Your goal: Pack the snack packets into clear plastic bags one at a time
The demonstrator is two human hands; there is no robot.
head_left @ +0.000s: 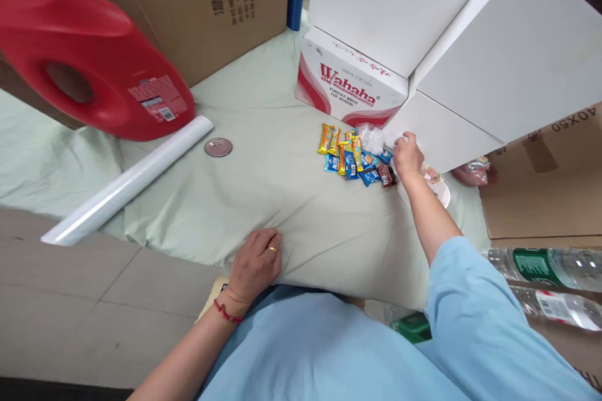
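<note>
My right hand (408,155) reaches across the cloth, its fingers pinching what looks like a clear plastic bag (371,138). Beside and below the bag lies a loose pile of small wrapped snacks: yellow packets (329,139), blue packets (350,164) and a dark brown packet (386,175). Partly hidden behind my right wrist is a white dish (442,193) with more wrapped pieces on it. Near the cloth's front edge my left hand (256,263) rests with curled fingers, a ring on one of them. Nothing shows in it, and it is far from the snacks.
A Wahaha carton (350,84) and large white boxes (508,44) stand behind the snacks. To the left are a red jug (117,62), a white roll (132,182) and a round metal badge (219,147). Plastic bottles (540,266) lie at the right.
</note>
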